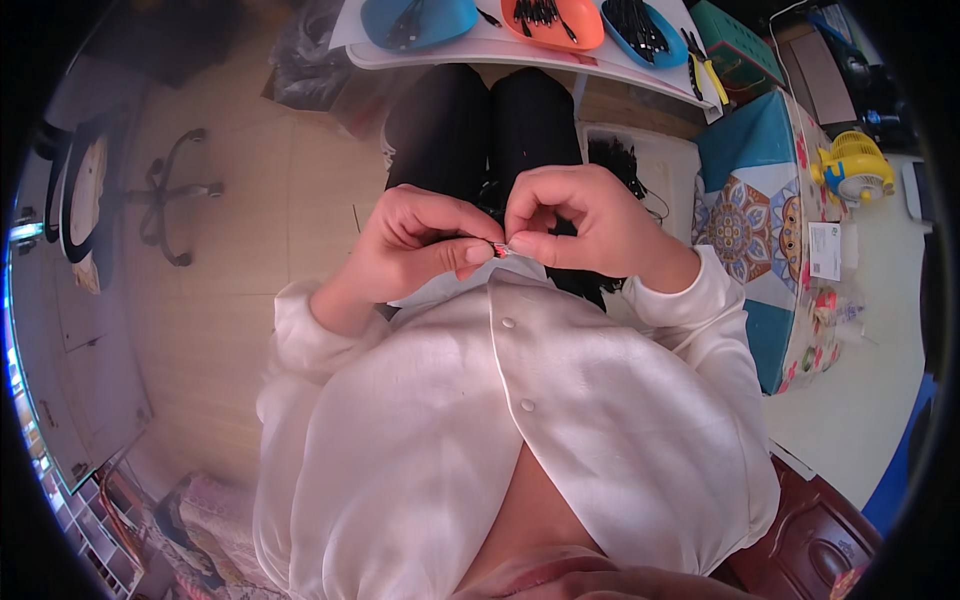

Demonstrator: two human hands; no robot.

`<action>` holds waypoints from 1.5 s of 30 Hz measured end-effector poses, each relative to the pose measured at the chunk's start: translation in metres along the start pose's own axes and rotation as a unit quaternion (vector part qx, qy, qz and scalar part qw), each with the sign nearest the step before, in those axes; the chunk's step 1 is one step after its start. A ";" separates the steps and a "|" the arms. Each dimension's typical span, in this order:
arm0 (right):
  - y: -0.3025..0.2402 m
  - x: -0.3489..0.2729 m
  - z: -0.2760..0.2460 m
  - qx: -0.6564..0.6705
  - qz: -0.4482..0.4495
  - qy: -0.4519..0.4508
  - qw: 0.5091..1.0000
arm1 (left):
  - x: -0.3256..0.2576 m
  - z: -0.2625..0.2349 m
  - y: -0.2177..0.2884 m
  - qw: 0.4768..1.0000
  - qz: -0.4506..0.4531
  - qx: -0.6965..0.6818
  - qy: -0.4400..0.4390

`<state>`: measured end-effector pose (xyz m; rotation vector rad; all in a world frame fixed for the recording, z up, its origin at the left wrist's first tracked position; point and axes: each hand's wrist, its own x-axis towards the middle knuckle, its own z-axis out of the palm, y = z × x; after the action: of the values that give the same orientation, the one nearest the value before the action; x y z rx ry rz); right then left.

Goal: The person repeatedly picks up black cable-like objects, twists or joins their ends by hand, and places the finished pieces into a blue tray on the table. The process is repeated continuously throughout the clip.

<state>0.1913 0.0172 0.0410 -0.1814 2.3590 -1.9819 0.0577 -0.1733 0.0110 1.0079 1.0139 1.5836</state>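
Above my lap, both hands meet fingertip to fingertip. My left hand (425, 240) is closed, its thumb and forefinger pinching a small cable end (499, 250) that shows red and a bit of bare metal. From the other side, my right hand (590, 220) pinches the metal tip of the same piece between thumb and forefinger. Fingers cover most of it, so its exact kind is hard to make out. Black cables (585, 285) hang below my right hand, partly hidden by it.
A white table (460, 55) ahead holds a blue tray (455, 22), an orange tray (590, 38) and another blue tray (668, 52), with black cables. Yellow-handled pliers (714, 80) lie beside a green box (735, 45). Rightward are a patterned cloth (740, 220) and yellow fan (855, 165).
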 end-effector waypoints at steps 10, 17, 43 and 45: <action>0.003 -0.004 0.004 -0.171 -0.107 0.128 0.971 | 0.005 -0.002 -0.020 0.974 -0.025 -0.220 0.040; 0.006 -0.002 0.003 -0.504 -0.406 0.170 0.743 | 0.002 0.000 -0.028 0.946 -0.065 -0.315 0.033; -0.003 0.004 -0.006 -0.349 -0.335 0.104 0.869 | 0.009 0.002 -0.035 0.936 -0.065 -0.345 0.004; -0.003 0.004 -0.002 -0.366 -0.338 0.125 0.858 | 0.009 0.004 -0.033 0.944 -0.054 -0.327 0.011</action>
<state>0.1872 0.0185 0.0448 -0.9489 3.4691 -1.1398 0.0688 -0.1574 -0.0177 0.4665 0.4778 1.6719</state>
